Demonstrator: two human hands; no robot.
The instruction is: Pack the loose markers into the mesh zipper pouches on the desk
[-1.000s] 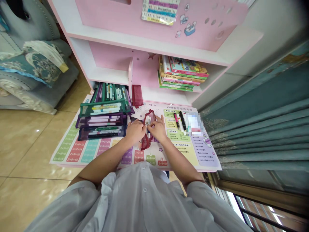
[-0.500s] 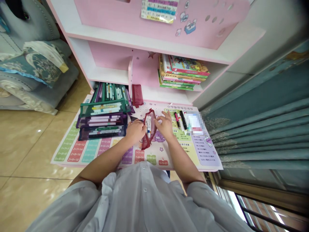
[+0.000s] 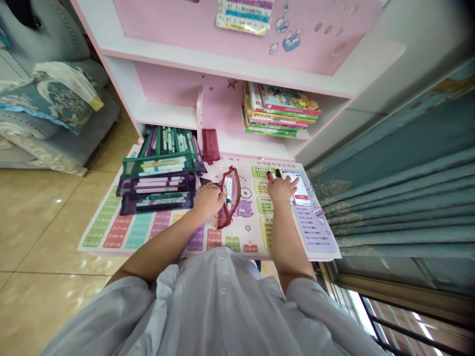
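Note:
A dark red mesh pencil case (image 3: 236, 198) lies on the desk with its zip mouth spread, and white pens (image 3: 228, 190) show inside. My left hand (image 3: 209, 200) grips its left edge; the fingertips are partly hidden at the case. Farther right, my right hand (image 3: 281, 190) is over several loose pens, its fingers apart. A pink pen (image 3: 269, 175) and a black pen (image 3: 278, 173) poke out beyond the fingers, while the hand covers the rest of them. Just beside that hand lies a phone (image 3: 301, 190) with its screen lit.
Filled green pencil cases (image 3: 129, 168) and purple ones (image 3: 126, 185) are piled at the left. Another red pencil case (image 3: 211, 146) leans against the back shelf. Stacked books (image 3: 278, 116) sit on the right shelf. A printed mat (image 3: 237, 242) covers the desk, with a curtain (image 3: 389, 183) to the right.
My right hand has left the right edge of the red pencil case and moved right onto the loose pens. My left hand stays at the case, which keeps its place.

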